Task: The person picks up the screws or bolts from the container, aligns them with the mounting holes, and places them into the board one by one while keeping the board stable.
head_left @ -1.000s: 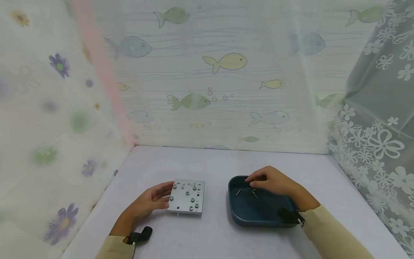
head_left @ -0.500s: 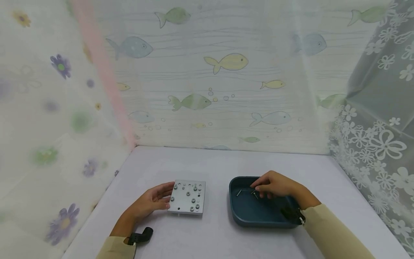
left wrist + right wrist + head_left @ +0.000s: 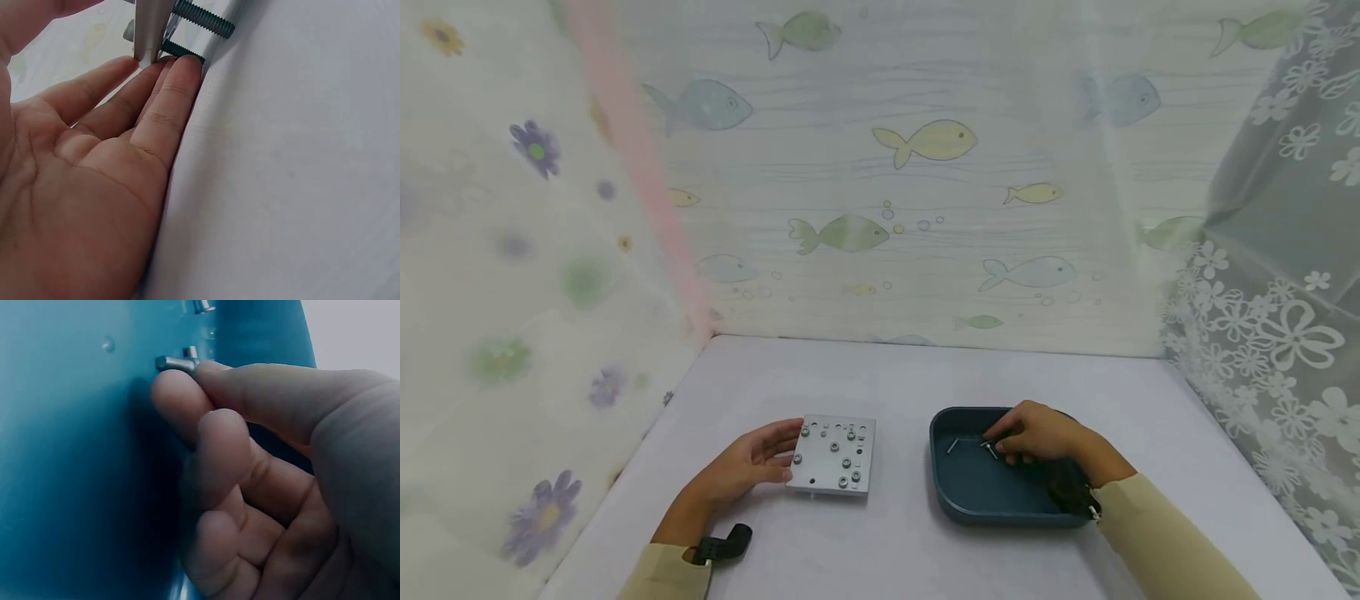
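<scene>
Head view: we record the left hand [image 3: 747, 468] at the 9 o'clock edge of a silver metal plate [image 3: 826, 465], thumb and fingers holding that edge. Several socket-head screws [image 3: 834, 447] sit in the plate's upper face. From the left wrist we see threaded shanks [image 3: 205, 20] projecting beneath it, fingertips close beside the lower one.

At the plate's 3 o'clock, well apart on the white counter [image 3: 895, 550], we note a dark blue tray [image 3: 977, 496]. The right hand [image 3: 1036, 432] reaches in from 4 o'clock. The right wrist view shows its thumb and index fingertip pinching a small metal pin [image 3: 178, 364]; the other fingers are curled. Near the tray's 10 o'clock, a loose pin [image 3: 952, 446] lies on the floor. Behind the counter, at 12 o'clock, we see a fish-print sheet [image 3: 925, 242].
</scene>
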`<state>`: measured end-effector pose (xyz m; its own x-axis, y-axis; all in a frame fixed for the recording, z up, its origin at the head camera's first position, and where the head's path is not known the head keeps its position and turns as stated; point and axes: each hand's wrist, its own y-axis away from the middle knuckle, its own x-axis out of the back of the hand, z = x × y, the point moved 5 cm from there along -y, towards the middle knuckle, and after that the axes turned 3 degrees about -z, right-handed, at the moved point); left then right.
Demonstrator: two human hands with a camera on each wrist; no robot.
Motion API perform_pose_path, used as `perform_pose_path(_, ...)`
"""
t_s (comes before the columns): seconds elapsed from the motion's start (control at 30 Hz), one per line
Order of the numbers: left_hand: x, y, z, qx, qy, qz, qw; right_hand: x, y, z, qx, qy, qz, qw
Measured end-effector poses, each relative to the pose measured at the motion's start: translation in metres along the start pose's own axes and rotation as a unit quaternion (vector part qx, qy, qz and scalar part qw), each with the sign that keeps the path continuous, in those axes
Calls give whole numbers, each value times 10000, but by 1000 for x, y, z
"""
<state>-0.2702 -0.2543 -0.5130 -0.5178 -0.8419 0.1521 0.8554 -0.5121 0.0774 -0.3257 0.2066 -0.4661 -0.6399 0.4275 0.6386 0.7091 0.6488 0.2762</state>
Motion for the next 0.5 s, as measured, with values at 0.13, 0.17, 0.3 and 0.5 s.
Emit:
perform_pose_path(0.13,5,-4,0,161,-175,-2,9997,0,-3,2,-135,206,175,9995)
perform_pose_path(0.17,6,-6,0,206,-208,-16,9996,0,-3,3,-184,260,229,9992)
perform_pose_path(0.3,8,-11,1,303,-157,-134,9993,1,-4,3,-346,329,373,9982)
perform_pose_path(0.5,7,-13,3,297,257,-213,9990,0,-3,4,-462,394,532,9967)
